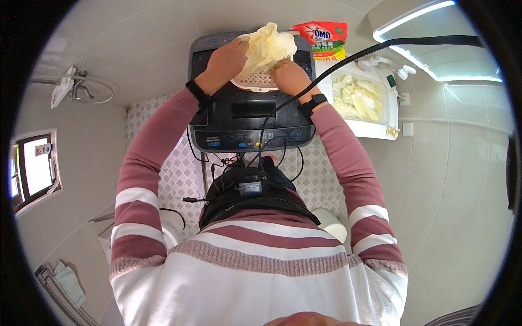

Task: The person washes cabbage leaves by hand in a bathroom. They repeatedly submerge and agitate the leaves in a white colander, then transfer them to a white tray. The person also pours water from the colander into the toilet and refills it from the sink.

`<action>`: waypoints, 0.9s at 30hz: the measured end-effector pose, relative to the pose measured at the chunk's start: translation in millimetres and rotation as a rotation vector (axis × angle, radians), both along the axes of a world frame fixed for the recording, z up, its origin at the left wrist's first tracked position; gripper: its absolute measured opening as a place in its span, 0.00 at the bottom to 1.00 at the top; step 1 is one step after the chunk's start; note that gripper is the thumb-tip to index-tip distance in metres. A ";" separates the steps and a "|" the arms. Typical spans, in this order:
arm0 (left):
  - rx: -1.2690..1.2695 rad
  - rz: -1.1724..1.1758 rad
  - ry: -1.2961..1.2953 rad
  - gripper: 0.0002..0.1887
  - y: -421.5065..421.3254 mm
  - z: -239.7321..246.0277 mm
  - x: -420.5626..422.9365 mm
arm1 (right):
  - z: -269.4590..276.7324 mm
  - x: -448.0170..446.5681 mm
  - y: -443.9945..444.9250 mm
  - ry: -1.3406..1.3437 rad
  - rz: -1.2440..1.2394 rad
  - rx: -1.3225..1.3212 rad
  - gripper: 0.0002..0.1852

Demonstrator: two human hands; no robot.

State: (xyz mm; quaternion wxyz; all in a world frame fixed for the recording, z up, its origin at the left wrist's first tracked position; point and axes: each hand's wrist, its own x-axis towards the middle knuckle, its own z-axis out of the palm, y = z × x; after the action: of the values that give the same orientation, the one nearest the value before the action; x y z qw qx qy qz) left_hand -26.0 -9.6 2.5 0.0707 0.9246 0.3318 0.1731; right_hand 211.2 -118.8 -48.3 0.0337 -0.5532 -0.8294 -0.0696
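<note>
Pale yellow napa cabbage leaves (pixel 271 47) are bunched between my two hands. My left hand (pixel 229 59) is closed on their left edge. At their lower right edge, the curled fingers of my right hand (pixel 290 76) grip them, with the fingertips partly hidden. Directly below the leaves is a shallow white basket (pixel 262 89) with a patterned, perforated-looking bottom. It rests on the dark lid of a top-loading washing machine (pixel 212 104). The leaves cover the basket's far part.
More cabbage leaves (pixel 361 100) lie in the white sink (pixel 363 129) at right, below a faucet (pixel 373 62). A scrap sits on its corner. An OMO detergent bag (pixel 324 38) stands behind. A black cable (pixel 350 55) crosses above my right wrist.
</note>
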 end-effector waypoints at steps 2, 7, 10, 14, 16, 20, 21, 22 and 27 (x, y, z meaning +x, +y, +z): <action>0.017 0.012 0.029 0.31 -1.9 -11.0 7.1 | -9.2 -4.6 4.0 0.017 -0.052 0.050 0.09; 0.164 0.019 -0.039 0.42 -16.1 -35.9 26.3 | -4.6 -4.5 3.9 0.023 -0.025 0.076 0.11; 0.058 0.059 0.029 0.52 -17.3 -36.4 33.7 | 6.9 3.4 -3.2 0.057 0.076 0.069 0.15; -0.042 0.083 -0.008 0.51 -12.3 -31.9 39.9 | 10.7 7.1 -10.3 0.115 0.093 0.043 0.20; -0.066 0.087 -0.029 0.47 -9.0 -31.3 41.6 | 9.4 8.4 -13.3 0.158 0.109 0.078 0.20; -0.072 0.075 -0.102 0.32 2.3 -32.0 42.7 | 8.7 11.3 -14.9 0.220 0.126 0.082 0.21; -0.085 0.076 -0.132 0.29 5.5 -32.3 43.4 | 9.4 11.9 -14.0 0.212 0.106 0.051 0.22; -0.077 0.057 -0.138 0.27 7.9 -33.2 43.2 | 10.4 13.0 -13.8 0.198 0.129 0.085 0.21; -0.072 0.014 -0.116 0.25 16.7 -38.3 41.5 | 14.5 9.8 2.4 0.030 -0.099 -0.120 0.15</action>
State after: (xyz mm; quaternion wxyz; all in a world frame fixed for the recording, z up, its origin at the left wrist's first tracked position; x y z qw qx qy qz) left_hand 15.5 7.0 -35.7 0.1218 0.9075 0.3398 0.2149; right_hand 221.0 -116.4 -33.7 0.0096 -0.5956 -0.8031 -0.0130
